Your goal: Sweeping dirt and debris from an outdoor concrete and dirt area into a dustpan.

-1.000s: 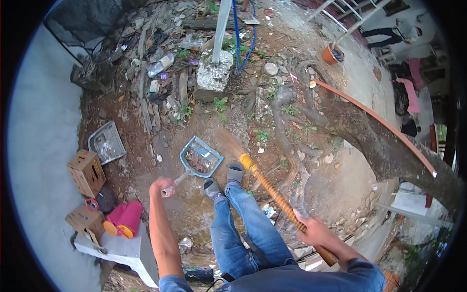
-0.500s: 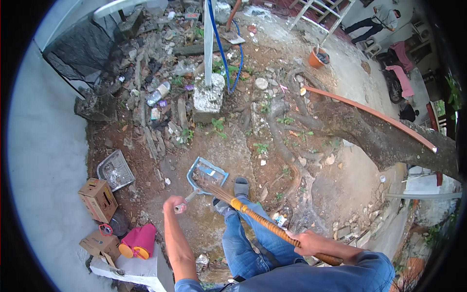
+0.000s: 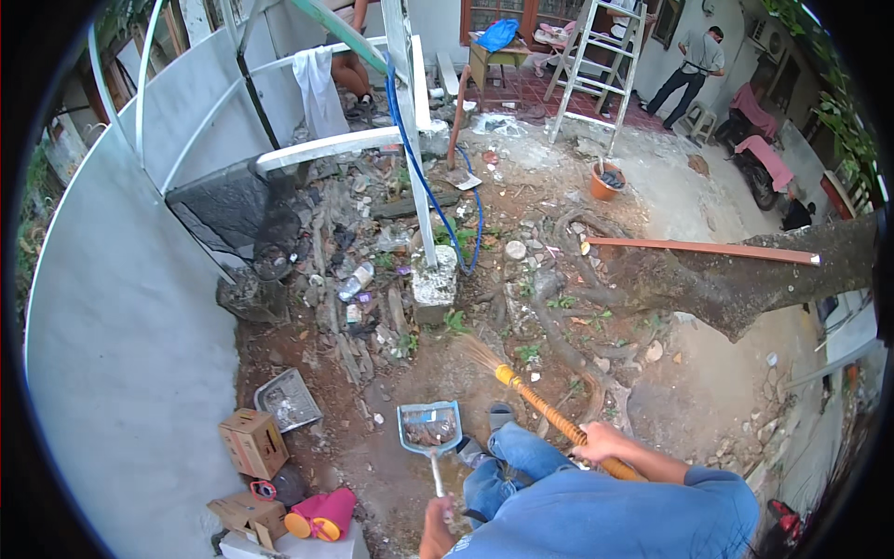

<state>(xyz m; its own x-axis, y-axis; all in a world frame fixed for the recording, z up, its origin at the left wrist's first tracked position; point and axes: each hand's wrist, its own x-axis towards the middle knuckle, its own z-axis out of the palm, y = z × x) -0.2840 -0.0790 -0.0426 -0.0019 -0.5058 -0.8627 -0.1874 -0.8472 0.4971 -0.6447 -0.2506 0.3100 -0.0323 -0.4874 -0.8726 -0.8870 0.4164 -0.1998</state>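
Note:
My left hand (image 3: 440, 517) is closed round the pale handle of a blue dustpan (image 3: 428, 406), at the lower middle of the view. Brown dirt and small litter lie in the pan. A stick broom (image 3: 548, 406) with a ribbed, orange-brown handle and a yellow binding slants up to the left, my right hand (image 3: 601, 443) gripping its shaft. Its thin bristles spread ahead and to the right of the dustpan, apart from it. I cannot tell whether their tips touch the ground. My feet, in grey footwear, stand beside the pan.
A grey crate (image 3: 289, 399), cardboard box (image 3: 253, 443) and pink boots (image 3: 321, 512) stand at left. Ahead are a concrete footing (image 3: 434, 287), blue hose (image 3: 480, 228), rubble and a plastic bottle (image 3: 357, 281). Roots and a trunk (image 3: 689, 270) lie right. Other people are farther back.
The view has tilted upward. The broom's bristles have moved from the dustpan to beyond and right of it. The dustpan has turned, its handle now pointing back toward me.

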